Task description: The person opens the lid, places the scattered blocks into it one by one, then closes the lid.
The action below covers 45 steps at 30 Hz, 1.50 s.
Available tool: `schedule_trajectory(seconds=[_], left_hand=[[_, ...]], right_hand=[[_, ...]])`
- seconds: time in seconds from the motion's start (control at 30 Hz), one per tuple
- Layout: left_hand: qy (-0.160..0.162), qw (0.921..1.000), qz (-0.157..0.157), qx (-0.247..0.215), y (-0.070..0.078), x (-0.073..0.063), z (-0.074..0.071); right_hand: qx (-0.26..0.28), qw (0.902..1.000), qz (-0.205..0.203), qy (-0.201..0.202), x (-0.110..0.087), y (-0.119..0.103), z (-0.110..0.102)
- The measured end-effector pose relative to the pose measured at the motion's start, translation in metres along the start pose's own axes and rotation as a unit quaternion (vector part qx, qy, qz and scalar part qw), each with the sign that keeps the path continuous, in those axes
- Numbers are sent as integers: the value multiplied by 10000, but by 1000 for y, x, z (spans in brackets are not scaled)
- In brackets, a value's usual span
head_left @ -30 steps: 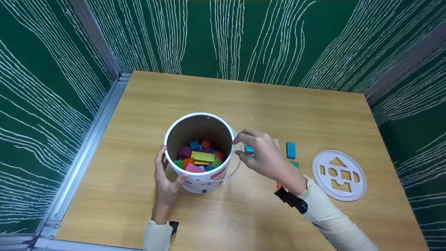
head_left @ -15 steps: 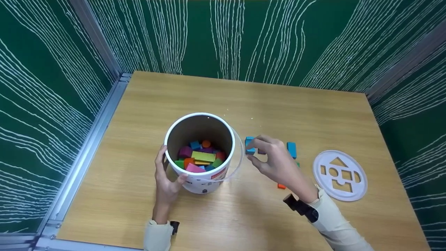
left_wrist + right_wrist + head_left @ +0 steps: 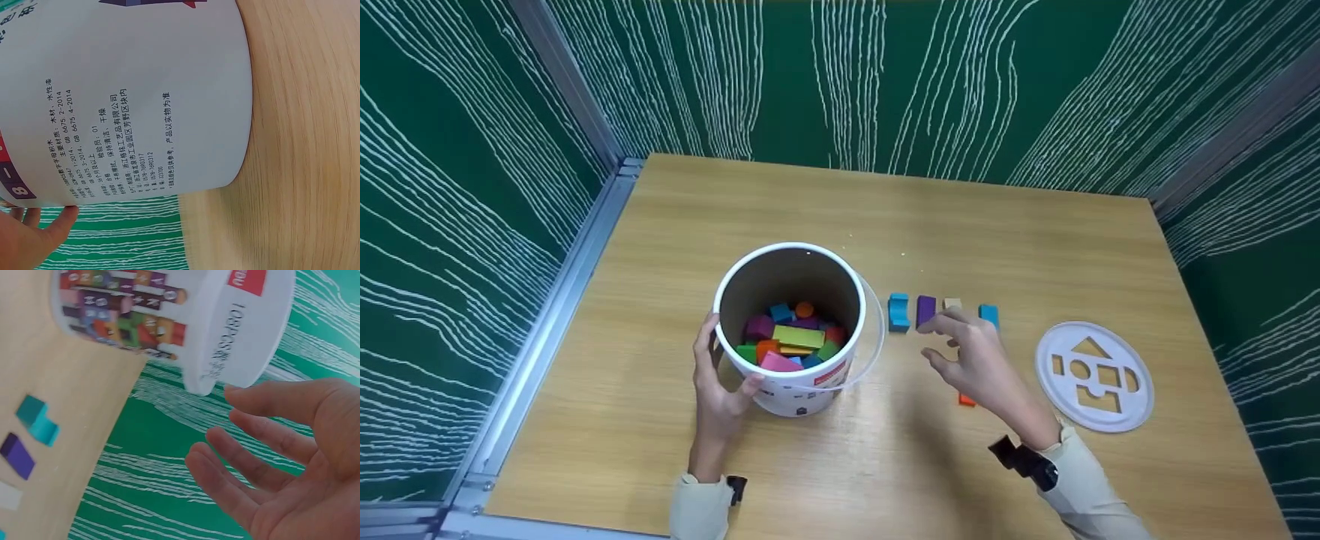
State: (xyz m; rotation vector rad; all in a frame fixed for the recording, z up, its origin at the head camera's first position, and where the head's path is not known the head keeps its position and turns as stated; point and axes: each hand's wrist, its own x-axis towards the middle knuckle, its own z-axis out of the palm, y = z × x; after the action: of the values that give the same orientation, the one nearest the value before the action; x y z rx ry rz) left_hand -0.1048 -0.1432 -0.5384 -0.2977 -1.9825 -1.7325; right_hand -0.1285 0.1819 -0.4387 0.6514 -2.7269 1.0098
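A white bucket [image 3: 787, 390] of coloured toy blocks [image 3: 799, 337] stands upright, its mouth uncovered. My left hand [image 3: 720, 401] holds it by the side near the rim, thumb in front and fingers round the left. In the left wrist view that hand [image 3: 36, 236] is at the edge of the printed bucket wall [image 3: 140, 101]. My right hand [image 3: 979, 364] is in the air right of the bucket, fingers loosely bent with nothing between them. Below and beyond it are a blue notched block [image 3: 898, 313], a purple block [image 3: 926, 309], a pale wooden block [image 3: 952, 303] and a blue block [image 3: 988, 315].
A white lid [image 3: 1065, 382] with shaped cut-outs lies flat on the right of the wooden table [image 3: 697, 202]. An orange-red block [image 3: 966, 400] shows partly beside the right wrist. The bucket's clear handle [image 3: 877, 345] hangs out on its right. Green, white-streaked panels [image 3: 787, 82] surround the table.
My right hand has moved away from the bucket rim, to the right and slightly down, uncovering the notched blue and purple blocks. My left hand and the bucket have stayed put.
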Motion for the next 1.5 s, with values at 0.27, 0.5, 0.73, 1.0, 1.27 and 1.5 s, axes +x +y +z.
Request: schedule_trajectory(seconds=[0.27,0.5,0.73,1.0,1.27,1.5], left_hand=[[33,9998,-175,-5,10,1,2],[28,9999,-143,10,42,7,4],[13,9999,-140,74,42,8,4],[49,9998,-191,65,38,6,4],[57,9998,-173,102,2,0,0],[58,9998,-153,59,0,0,1]], right_hand=[[-250,9992,319,20,-16,23,12],[-385,9959,789,-233,-28,40,17],[-635,9899,1188,-438,-38,57,22],[-645,9815,1662,-704,-51,73,29],[-583,9646,2325,-1097,-57,86,29],[-494,9518,2737,-1293,-62,100,33]])
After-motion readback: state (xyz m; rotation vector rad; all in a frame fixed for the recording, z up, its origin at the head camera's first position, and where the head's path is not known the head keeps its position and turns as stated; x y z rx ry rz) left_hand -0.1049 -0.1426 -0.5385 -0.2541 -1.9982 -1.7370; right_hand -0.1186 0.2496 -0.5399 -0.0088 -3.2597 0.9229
